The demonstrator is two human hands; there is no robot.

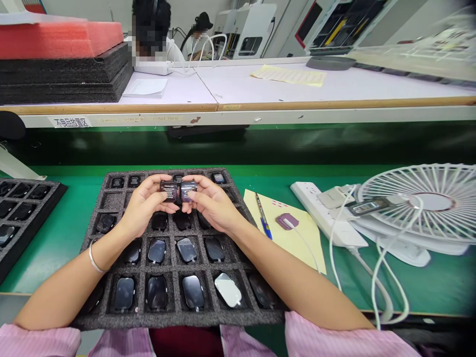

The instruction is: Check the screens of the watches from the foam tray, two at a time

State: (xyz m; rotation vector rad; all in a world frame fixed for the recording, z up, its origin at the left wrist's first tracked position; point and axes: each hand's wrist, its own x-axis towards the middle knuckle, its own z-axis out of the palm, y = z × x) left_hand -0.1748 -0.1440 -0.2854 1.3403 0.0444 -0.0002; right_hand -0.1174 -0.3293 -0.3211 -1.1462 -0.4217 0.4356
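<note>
My left hand [143, 208] is closed on a small dark watch body [168, 190] whose screen shows lines of light text. Side by side with it, a second watch body [188, 189] with similar text is pinched in my right hand [213, 204]. Both are held above the far part of a grey foam tray [178, 320]. Its compartments hold several dark watch bodies, such as one near the front [193, 291]; another there reflects white [228, 289]. My hands and forearms hide some compartments.
Right of the tray, a yellow sheet [310, 240] carries a pen [263, 217] and a purple charging puck [287, 221]. Beyond lie a power strip [323, 213], white cables and a fan [427, 198]. Another foam tray [33, 238] is at left. A shelf edge [260, 115] crosses behind; two people sit beyond.
</note>
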